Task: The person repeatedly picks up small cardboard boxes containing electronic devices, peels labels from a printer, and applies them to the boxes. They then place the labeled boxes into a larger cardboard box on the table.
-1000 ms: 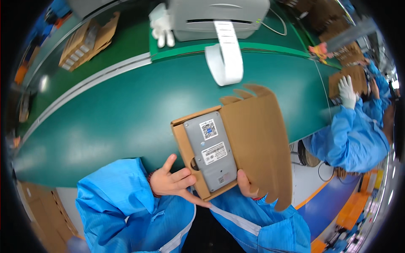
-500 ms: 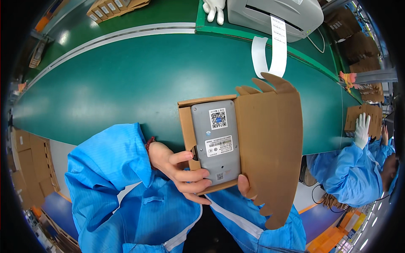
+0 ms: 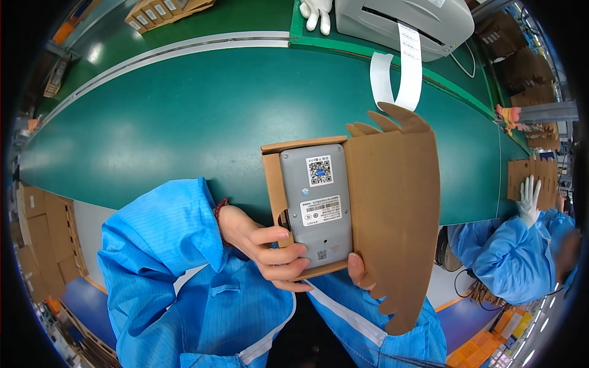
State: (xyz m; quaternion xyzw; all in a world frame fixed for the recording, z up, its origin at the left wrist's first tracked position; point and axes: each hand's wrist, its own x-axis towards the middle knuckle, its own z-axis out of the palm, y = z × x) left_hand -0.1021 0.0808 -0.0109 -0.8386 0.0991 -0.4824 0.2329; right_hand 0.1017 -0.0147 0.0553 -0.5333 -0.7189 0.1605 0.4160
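A brown cardboard box (image 3: pixel 275 184) is held tilted above my lap at the table edge, its wide toothed lid (image 3: pixel 392 214) folded open to the right. Inside lies a flat grey device (image 3: pixel 297 236) with rounded corners, small screws and white code labels facing up. My left hand (image 3: pixel 261 248) curls round the lower left side of the box. Its fingertips rest over the box wall and the device's edge; the thumb is hidden. At the lower right corner, my right hand (image 3: pixel 358 270) grips the box with its thumb showing; the lid hides most of its fingers.
A green table (image 3: pixel 153 116) spreads ahead. At the back right a grey label printer (image 3: pixel 405 27) feeds out a curling white label strip (image 3: pixel 410 67), beside a white glove (image 3: pixel 317 13). Small cartons (image 3: pixel 159 12) sit far left. A co-worker in blue (image 3: pixel 509 257) handles a carton at right.
The view has shifted slightly, so the box and table items sit a little differently in it. Both hands keep their hold. At right, the co-worker's gloved hand and carton have moved slightly.
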